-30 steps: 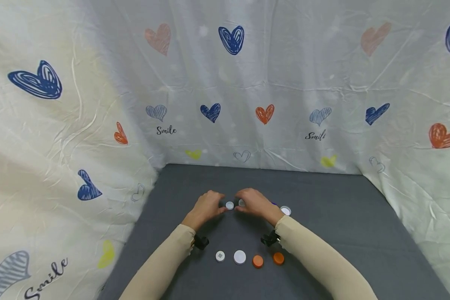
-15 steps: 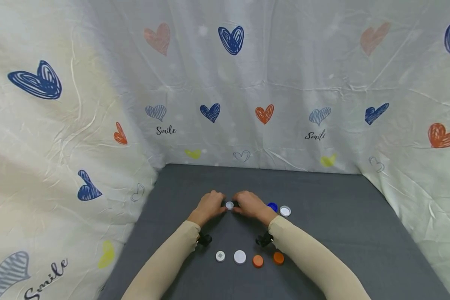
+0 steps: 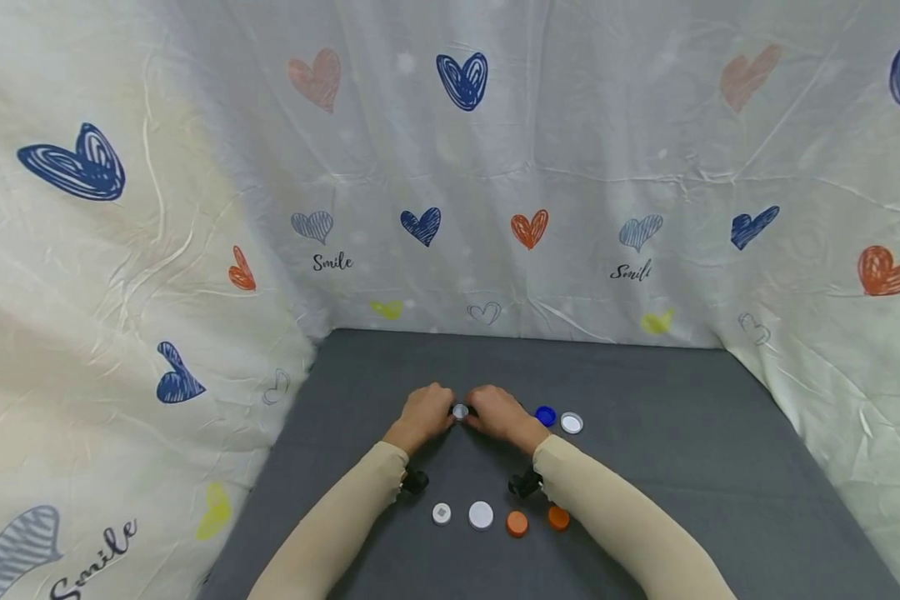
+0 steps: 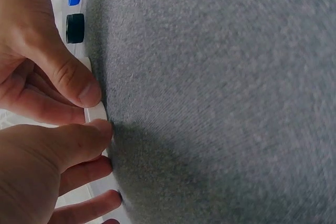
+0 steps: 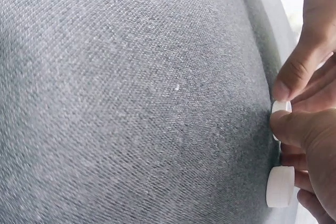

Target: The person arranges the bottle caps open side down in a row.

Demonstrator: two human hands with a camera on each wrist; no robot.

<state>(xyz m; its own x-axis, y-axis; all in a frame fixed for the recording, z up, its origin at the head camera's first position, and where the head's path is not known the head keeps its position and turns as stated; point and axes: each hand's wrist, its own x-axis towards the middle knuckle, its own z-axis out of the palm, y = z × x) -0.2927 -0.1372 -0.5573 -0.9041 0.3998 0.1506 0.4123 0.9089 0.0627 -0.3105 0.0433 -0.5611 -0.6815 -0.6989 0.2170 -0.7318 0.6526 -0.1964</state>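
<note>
In the head view, a small white bottle cap lies on the dark grey cloth between the two hands. My left hand pinches its left side, with the thumb on the near edge. From the other side my right hand pinches the same cap; its thumb lies against the rim. Fingers cover much of the cap in both wrist views. Beside the right hand stands another white cap, hidden under that hand in the head view.
To the right lie a blue cap, a white cap and a black cap. Nearer stand two white caps and two orange caps. Heart-printed curtains border the table.
My right hand has moved left onto the small white cap, covering the white cap beside it and uncovering the blue one. My left hand has closed in slightly to the right.
</note>
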